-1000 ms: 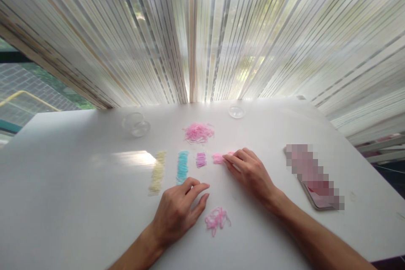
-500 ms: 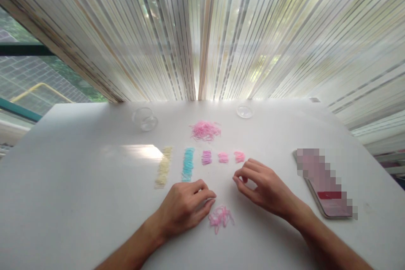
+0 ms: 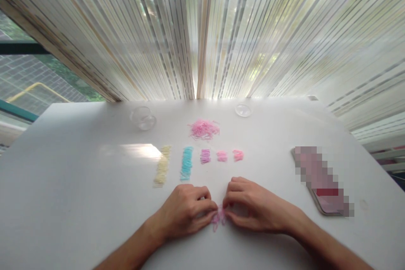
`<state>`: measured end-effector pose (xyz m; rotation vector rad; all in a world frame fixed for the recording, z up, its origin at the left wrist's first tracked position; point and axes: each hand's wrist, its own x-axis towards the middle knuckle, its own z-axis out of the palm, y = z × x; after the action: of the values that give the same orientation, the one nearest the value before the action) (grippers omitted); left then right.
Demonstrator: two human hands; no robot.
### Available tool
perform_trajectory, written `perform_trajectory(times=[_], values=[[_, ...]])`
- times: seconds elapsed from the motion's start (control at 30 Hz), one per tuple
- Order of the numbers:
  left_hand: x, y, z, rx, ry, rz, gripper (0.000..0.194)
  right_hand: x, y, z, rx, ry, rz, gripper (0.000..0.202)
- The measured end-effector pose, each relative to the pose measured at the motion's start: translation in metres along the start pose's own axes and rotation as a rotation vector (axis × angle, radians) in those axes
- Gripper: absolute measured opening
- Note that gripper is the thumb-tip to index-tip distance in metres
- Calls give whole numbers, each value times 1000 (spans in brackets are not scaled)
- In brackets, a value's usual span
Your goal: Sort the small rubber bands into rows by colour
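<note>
A small loose pile of pink elastic bands (image 3: 219,218) lies on the white table, partly covered by my fingers. My left hand (image 3: 186,211) rests at its left side, thumb and fingertips drawn together at the edge of the bands. From the right, my right hand (image 3: 256,206) reaches in with bent fingers, its fingertips at the same pile. Whatever is between the fingertips of either hand is too small to make out. Beyond the hands lie neat stacks: yellow strands (image 3: 162,166), blue strands (image 3: 187,163), purple strands (image 3: 205,156), pink strands (image 3: 222,156) and coral-pink strands (image 3: 238,155).
Farther back on the table (image 3: 79,211) is a larger tangled pink heap (image 3: 204,129). Clear round containers (image 3: 147,122) stand at back left, a clear round dish (image 3: 243,111) at back right. A phone (image 3: 319,181) lies to the right. Striped curtains (image 3: 196,33) hang behind.
My right hand has moved left and toward me, from beside the coral-pink stack to the near pile of bands. My left hand has stayed almost in place.
</note>
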<state>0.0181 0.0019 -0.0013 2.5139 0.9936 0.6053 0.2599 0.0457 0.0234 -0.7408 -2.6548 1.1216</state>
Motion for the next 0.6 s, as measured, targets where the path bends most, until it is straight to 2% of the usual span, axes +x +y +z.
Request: perform_trajectory(times=[0.37,0.6], values=[[1,1,0,14,28,11,6,1,-2,7,-17,49,-75,4],[1,2,-1,-60,46,-18,9,1,-2,4,14,100,-80,9]])
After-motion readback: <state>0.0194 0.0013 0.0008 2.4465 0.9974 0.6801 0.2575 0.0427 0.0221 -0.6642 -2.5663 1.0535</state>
